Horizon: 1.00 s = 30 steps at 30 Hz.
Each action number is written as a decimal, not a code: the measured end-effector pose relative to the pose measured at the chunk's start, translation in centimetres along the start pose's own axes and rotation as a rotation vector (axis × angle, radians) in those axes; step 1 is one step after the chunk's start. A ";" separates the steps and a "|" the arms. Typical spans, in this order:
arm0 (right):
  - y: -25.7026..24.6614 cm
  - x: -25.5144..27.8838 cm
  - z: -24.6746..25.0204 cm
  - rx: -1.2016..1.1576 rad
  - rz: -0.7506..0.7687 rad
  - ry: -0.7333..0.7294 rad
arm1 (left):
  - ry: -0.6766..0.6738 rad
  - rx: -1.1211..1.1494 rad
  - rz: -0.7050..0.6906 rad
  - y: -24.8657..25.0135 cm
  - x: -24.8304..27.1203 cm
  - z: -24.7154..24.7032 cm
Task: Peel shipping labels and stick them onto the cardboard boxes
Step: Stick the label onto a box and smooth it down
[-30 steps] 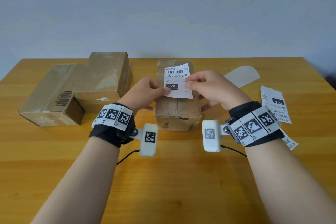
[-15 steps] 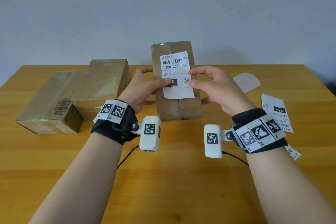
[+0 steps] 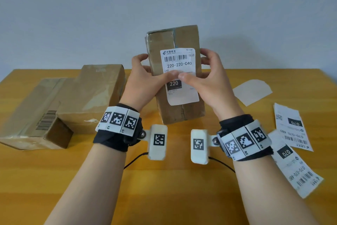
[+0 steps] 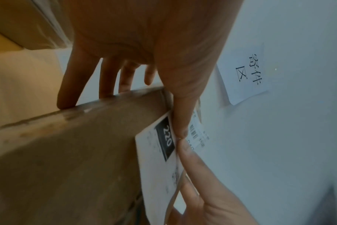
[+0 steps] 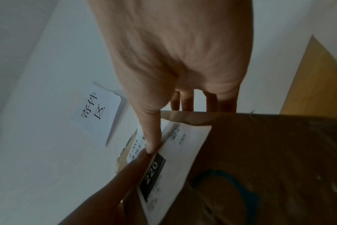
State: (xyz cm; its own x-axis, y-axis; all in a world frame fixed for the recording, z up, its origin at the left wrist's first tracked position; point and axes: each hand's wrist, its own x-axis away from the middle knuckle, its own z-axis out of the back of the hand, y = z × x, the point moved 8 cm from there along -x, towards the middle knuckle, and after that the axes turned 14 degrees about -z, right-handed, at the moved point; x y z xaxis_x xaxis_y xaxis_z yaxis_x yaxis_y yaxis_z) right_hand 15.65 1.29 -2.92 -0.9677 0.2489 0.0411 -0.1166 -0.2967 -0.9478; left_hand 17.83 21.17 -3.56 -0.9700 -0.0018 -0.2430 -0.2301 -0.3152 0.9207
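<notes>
While the tall brown cardboard box point(image 3: 175, 78) stands lifted above the middle of the wooden tabletop point(image 3: 164, 188), the left hand point(image 3: 145, 82) and the right hand point(image 3: 206, 78) clamp its two sides, each grip with fingers behind and thumb pressing on the white rectangular shipping label point(image 3: 179, 77) on its front face. Two more brown cardboard boxes point(image 3: 60, 104) lie near the left edge. Loose white printed labels point(image 3: 290, 129) lie near the right edge.
</notes>
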 end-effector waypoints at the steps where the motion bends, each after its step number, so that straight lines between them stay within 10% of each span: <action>1: 0.1 -0.3 -0.1 -0.008 0.003 -0.012 | -0.006 -0.004 -0.006 -0.1 -0.2 0.0; 30: 0.7 -1.3 -0.5 0.036 0.000 -0.080 | -0.051 0.127 -0.065 -0.1 -0.8 -0.6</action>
State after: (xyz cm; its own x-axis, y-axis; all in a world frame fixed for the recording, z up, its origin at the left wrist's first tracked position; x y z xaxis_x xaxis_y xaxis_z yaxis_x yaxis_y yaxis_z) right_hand 16.89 1.23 -3.84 -0.9823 0.1747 0.0677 -0.1233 -0.3304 -0.9358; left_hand 18.73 20.61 -3.66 -0.9546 0.0643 -0.2907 -0.2977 -0.1905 0.9355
